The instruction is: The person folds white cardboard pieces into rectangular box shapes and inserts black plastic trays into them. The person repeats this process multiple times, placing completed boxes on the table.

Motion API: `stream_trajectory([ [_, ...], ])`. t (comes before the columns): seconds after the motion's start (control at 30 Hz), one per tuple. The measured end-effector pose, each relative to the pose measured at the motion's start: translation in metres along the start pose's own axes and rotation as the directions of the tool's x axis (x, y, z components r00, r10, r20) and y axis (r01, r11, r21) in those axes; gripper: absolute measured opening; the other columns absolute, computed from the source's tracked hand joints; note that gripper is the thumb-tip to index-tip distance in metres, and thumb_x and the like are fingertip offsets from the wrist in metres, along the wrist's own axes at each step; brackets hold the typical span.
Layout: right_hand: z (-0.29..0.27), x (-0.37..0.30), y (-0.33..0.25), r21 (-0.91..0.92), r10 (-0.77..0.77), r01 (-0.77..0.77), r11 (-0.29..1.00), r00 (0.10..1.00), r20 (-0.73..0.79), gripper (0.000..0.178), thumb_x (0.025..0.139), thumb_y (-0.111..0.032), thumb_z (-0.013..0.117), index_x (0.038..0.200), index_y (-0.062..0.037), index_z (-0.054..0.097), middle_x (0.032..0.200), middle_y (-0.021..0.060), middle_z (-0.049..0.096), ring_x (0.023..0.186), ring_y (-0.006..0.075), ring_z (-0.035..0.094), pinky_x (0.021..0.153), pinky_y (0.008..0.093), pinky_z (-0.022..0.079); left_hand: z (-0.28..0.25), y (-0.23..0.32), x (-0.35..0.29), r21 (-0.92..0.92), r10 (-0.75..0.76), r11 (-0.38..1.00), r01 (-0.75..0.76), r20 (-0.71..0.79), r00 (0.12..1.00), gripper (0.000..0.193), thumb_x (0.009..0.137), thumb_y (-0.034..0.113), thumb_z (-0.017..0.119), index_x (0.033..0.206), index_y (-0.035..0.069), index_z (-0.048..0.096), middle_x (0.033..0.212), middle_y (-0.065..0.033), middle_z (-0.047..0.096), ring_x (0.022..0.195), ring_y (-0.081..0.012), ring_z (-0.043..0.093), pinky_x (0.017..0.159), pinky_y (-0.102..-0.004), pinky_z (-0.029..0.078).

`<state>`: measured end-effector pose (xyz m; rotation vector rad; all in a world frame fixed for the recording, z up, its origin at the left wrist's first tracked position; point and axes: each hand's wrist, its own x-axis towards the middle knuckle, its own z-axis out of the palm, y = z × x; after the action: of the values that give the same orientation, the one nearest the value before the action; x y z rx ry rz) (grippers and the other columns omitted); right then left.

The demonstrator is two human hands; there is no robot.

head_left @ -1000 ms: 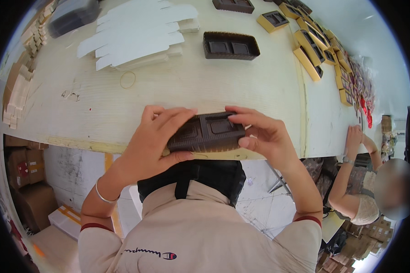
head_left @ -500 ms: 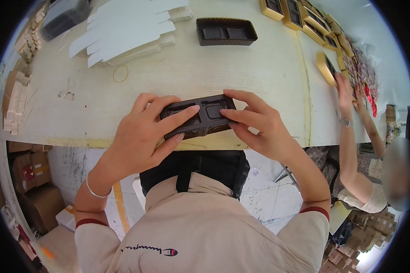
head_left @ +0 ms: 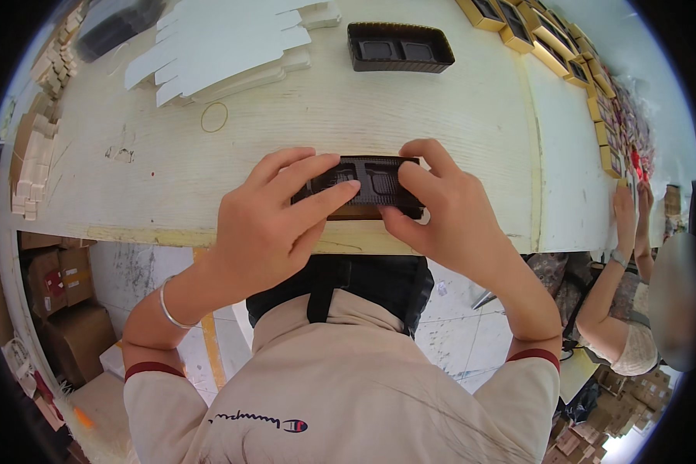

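Note:
A dark brown plastic tray (head_left: pixel 380 179) with two square hollows lies level near the table's front edge, between my hands. My left hand (head_left: pixel 274 205) grips its left end, with one fingertip reaching into the left hollow. At the right end my right hand (head_left: pixel 441 197) is closed on the tray, thumb at the near side and fingers over the far corner. A brownish edge shows just under the tray's near side; what it belongs to I cannot tell. Farther off, a second dark two-hollow tray (head_left: pixel 400 48) stands on the table.
Flat white card blanks (head_left: pixel 224 46) are stacked at the far left, with a rubber band (head_left: pixel 214 117) nearby. Gold boxes (head_left: pixel 545 35) with dark trays line the far right. Another person's hands (head_left: pixel 632 213) are at the right edge. Cardboard boxes (head_left: pixel 73 332) stand below left.
The tray in my hands has turned from tilted to nearly level, and my right fingers have shifted along its end. The other person's hands have left a gold box and moved nearer.

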<state>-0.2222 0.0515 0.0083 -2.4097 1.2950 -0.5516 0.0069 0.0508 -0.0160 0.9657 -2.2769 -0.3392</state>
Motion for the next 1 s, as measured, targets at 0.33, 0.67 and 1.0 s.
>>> stream_trajectory([
  [0.33, -0.003, -0.013, 0.024, 0.161, -0.132, 0.125, 0.979, 0.990, 0.038, 0.035, 0.081, -0.018, 0.072, 0.111, -0.0041, 0.063, 0.125, 0.0207, 0.052, 0.081, 0.0280, 0.061, 0.074, 0.0374, 0.052, -0.013, -0.009, 0.000, -0.146, 0.005, 0.989, 0.019, 0.163, 0.987, 0.040, 0.075, 0.003, 0.068, 0.114, 0.006, 0.066, 0.126, -0.0142, 0.059, 0.115, -0.0364, 0.054, 0.095, -0.0417, 0.046],
  [0.67, -0.001, -0.018, 0.036, 0.141, -0.198, 0.199, 0.970, 0.980, -0.018, 0.040, 0.079, -0.010, 0.071, 0.118, -0.0052, 0.064, 0.131, 0.0188, 0.052, 0.079, 0.0247, 0.058, 0.075, 0.0353, 0.051, -0.035, -0.032, 0.014, -0.385, 0.135, 0.923, 0.003, 0.332, 0.933, 0.035, 0.072, 0.001, 0.072, 0.107, 0.005, 0.069, 0.127, -0.0130, 0.059, 0.116, -0.0334, 0.056, 0.090, -0.0395, 0.049],
  [1.0, -0.003, -0.016, 0.034, 0.144, -0.173, 0.175, 0.974, 0.985, -0.027, 0.036, 0.078, -0.008, 0.071, 0.114, -0.0031, 0.066, 0.128, 0.0200, 0.054, 0.076, 0.0234, 0.059, 0.070, 0.0330, 0.052, -0.030, -0.019, 0.016, -0.204, 0.106, 0.977, -0.056, 0.243, 0.964, 0.031, 0.069, -0.004, 0.071, 0.099, 0.003, 0.068, 0.115, -0.0125, 0.063, 0.109, -0.0328, 0.061, 0.084, -0.0381, 0.054],
])
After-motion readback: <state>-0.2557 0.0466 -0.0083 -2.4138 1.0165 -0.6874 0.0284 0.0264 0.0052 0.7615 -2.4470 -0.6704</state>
